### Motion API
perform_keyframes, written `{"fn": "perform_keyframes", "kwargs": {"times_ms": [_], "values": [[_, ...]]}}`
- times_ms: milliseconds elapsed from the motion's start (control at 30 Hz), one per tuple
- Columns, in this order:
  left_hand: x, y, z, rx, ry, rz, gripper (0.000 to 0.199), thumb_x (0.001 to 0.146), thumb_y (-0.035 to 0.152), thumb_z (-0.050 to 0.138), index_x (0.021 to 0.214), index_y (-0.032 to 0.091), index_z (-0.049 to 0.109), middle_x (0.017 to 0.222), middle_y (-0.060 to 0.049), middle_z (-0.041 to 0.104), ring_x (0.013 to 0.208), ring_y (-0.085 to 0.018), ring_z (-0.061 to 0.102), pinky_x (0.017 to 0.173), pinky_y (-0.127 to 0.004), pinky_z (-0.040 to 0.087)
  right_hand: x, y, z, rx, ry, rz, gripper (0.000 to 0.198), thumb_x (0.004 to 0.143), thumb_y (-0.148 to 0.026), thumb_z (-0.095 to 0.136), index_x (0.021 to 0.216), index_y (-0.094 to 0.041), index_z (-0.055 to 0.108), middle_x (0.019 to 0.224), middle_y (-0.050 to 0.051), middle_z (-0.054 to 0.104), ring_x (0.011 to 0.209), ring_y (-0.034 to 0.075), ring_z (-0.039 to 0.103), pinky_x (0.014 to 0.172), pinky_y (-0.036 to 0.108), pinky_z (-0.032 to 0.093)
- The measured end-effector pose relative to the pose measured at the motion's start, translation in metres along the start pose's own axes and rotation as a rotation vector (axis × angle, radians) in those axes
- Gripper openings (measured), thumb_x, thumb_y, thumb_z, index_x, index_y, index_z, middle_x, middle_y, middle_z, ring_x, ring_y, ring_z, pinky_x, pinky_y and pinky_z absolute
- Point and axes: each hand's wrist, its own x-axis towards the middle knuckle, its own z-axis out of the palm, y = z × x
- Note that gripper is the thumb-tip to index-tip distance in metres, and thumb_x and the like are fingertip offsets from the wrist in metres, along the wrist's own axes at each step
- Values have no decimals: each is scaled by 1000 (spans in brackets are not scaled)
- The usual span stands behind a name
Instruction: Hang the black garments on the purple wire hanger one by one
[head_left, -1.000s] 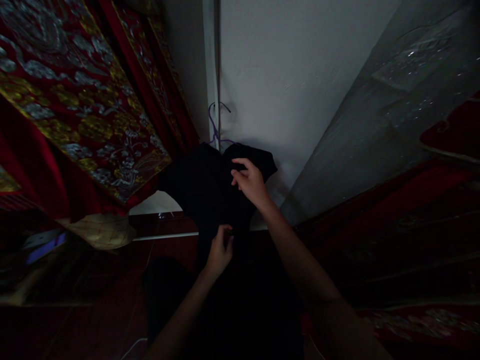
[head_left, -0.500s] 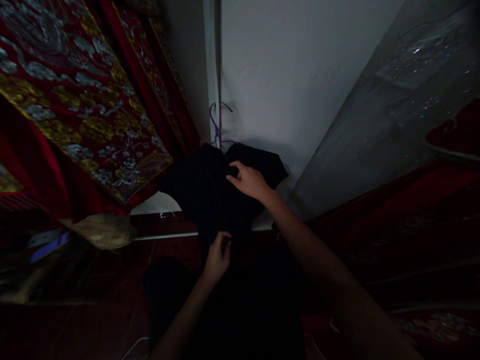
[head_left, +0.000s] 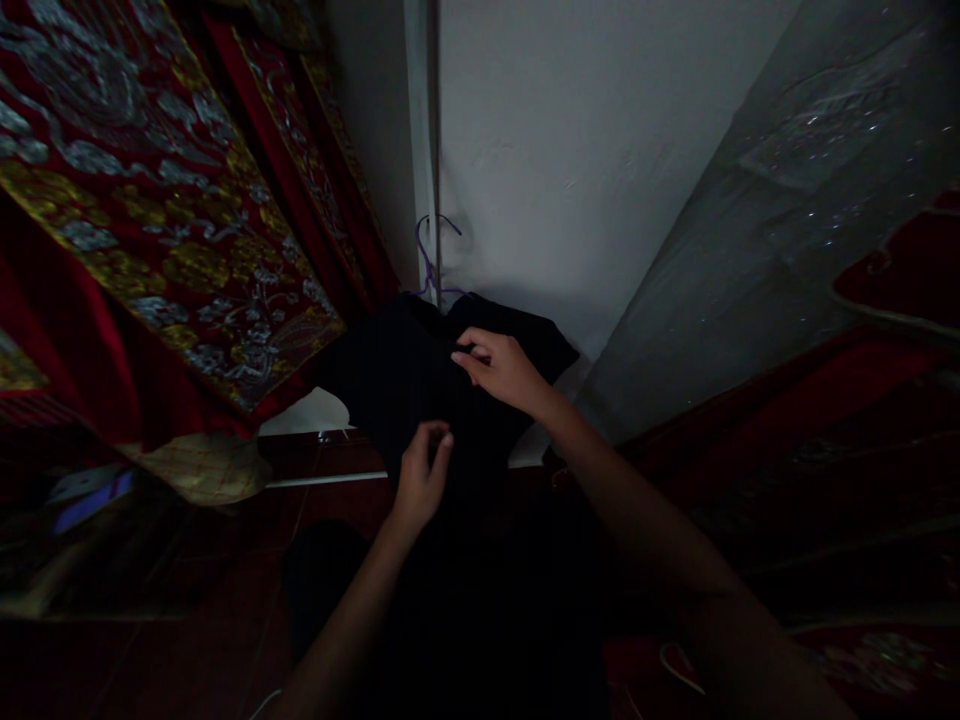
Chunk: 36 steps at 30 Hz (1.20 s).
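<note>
A black short-sleeved shirt point(head_left: 409, 365) hangs on a thin purple hanger point(head_left: 426, 262) in front of me. My right hand point(head_left: 499, 365) is at the upper front of the shirt, just below the neck opening. Its thumb and forefinger are closed on the dark cloth. Lower down and to the left, my left hand point(head_left: 424, 480) is against the shirt's front, thumb and fingers curled towards each other. What lies between those fingertips is too dark to make out. Any buttons or seams are lost in the dark.
Red cloth point(head_left: 202, 210) with gold and silver embroidery hangs on the left. Behind the shirt stands a pale wall point(head_left: 570, 130) with a vertical strip. Translucent sheeting point(head_left: 750, 230) is at the right. A checked bundle point(head_left: 202, 465) lies low on the left above dark red floor tiles.
My left hand has moved up the shirt towards my right hand. My right hand's fingers have closed from a looser, parted pose to a pinch at the upper front.
</note>
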Motion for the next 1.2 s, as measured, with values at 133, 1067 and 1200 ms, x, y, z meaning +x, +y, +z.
{"fn": "perform_keyframes", "kwargs": {"times_ms": [133,1067,1200], "values": [[61,39,-15,-23,148,134,25,102,38,52,118,19,60,106,-8,69,99,-19,66,89,-31,50,-5,-9,-3,-51,2,-34,15,95,-34,57,96,-19,62,60,-4,56,55,12,53,59,24,33],[104,77,-19,58,153,263,12,95,30,63,94,18,65,85,-2,70,78,-16,66,72,-25,49,-4,-26,-5,-176,-8,-30,20,101,-28,47,83,-21,54,63,-2,59,60,14,56,61,24,33],[103,78,-21,105,158,286,13,95,28,61,90,18,67,82,-2,71,77,-16,67,73,-26,50,-5,-28,-7,-247,-27,-11,21,102,-27,46,85,-21,57,65,-1,61,62,15,58,63,24,35]]}}
